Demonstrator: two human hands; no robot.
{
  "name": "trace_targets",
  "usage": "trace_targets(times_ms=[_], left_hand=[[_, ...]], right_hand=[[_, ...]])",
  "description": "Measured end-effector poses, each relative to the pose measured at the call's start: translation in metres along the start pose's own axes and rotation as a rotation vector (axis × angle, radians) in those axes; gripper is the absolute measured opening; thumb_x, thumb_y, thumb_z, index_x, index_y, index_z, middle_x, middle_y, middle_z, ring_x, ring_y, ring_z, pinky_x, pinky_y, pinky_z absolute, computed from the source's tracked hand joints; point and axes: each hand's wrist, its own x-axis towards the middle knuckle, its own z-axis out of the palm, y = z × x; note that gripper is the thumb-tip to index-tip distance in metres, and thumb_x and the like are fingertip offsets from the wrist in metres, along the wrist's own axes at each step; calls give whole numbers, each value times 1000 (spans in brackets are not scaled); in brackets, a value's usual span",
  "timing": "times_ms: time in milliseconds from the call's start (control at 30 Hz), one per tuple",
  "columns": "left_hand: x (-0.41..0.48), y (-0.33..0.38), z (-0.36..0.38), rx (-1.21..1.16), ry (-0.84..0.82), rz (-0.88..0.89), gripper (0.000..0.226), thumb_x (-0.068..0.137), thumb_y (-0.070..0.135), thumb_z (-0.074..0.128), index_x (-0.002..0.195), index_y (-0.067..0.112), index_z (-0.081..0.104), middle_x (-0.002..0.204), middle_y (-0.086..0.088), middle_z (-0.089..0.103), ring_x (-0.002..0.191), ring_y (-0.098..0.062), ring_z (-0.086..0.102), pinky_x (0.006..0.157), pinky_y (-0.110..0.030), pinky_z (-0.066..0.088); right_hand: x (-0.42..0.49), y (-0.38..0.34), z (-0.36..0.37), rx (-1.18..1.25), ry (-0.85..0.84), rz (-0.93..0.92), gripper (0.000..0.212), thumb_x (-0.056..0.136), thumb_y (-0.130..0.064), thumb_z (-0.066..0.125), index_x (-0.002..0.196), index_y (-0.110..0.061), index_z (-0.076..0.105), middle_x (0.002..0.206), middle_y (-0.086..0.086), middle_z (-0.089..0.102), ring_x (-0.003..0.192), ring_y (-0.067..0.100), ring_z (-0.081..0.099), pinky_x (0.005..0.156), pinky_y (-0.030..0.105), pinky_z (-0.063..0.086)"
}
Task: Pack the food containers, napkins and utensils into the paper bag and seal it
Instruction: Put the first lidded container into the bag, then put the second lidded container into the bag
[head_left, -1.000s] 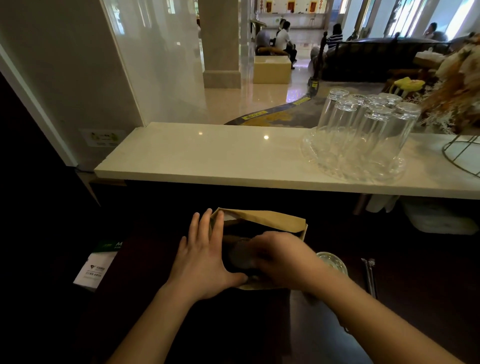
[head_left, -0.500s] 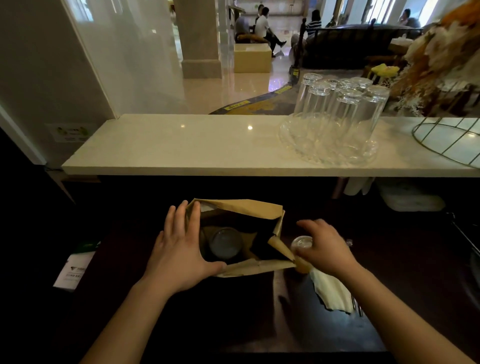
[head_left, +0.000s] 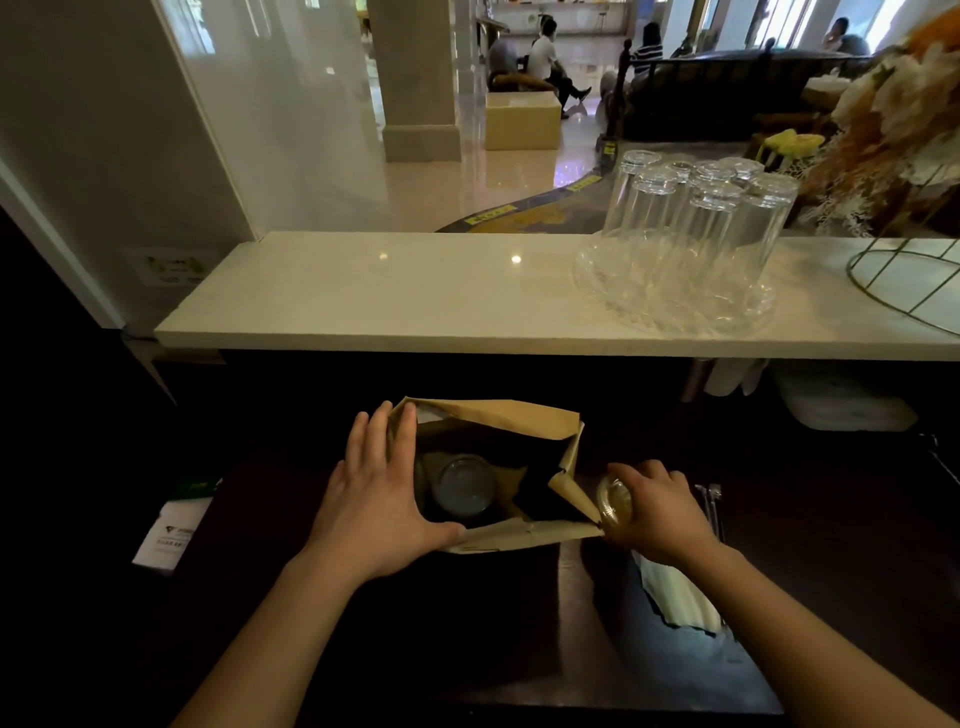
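A brown paper bag (head_left: 498, 418) stands open on the dark counter. Inside it sits a round clear-lidded container (head_left: 464, 484). My left hand (head_left: 382, 493) presses flat against the bag's left side, with the thumb on its near rim. Just right of the bag, my right hand (head_left: 660, 512) grips a small clear container (head_left: 614, 501) with yellowish contents, tilted and touching the bag's right corner. A white napkin (head_left: 675, 597) lies under my right forearm. Metal utensils (head_left: 709, 501) lie right of that hand, partly hidden.
A pale stone ledge (head_left: 389, 306) runs across behind the bag, bearing a glass tray with several upturned glasses (head_left: 696, 234) and a wire basket (head_left: 914, 280). A white card (head_left: 171, 535) lies at the left. People sit in the lobby beyond.
My right hand came out of the bag, leaving the round container inside, moved right and took hold of the small container. My left hand stayed on the bag's left side.
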Motion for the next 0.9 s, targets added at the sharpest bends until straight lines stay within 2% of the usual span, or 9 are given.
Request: trace_targets(times_ms=[300,433,567,733,900], left_hand=[[3,5,2,-4,26,42,136,62,78,68,150,32,-25,160,7,-28,147,-21,-27,119,-48,13],[3,7,1,-15,35,50,135,62,78,67,149,32,-26,160,8,-27,146,-21,-28,119,-48,12],[0,5,0,-30,39,50,135,62,76,69,149,33,-25,160,8,-26,147,-21,-27,120,-49,14],[1,5,1,-68,34,38,137,60,74,72,149,35,-23,160,10,-26,146,-19,-28,120,-50,14],[3,6,0,-69,31,39,138,59,73,74,150,34,-23,161,9,-24,147,-20,-27,120,-51,15]], right_hand=[[-48,-37,-108,111,321,-167,89,64,-40,78,144,-36,38,130,1,44,116,24,39,89,30,35],[-74,-64,-150,209,404,-299,88,63,-37,78,143,-38,41,130,-6,43,120,16,37,93,30,33],[-77,-96,-158,327,327,-424,89,59,-43,77,140,-43,41,128,-12,42,123,13,40,99,32,41],[-53,-135,-121,199,170,-513,91,63,-44,77,144,-43,34,133,-9,40,120,13,36,101,29,38],[-27,-147,-76,67,135,-528,88,65,-54,74,143,-39,36,129,-3,43,119,19,41,97,30,42]])
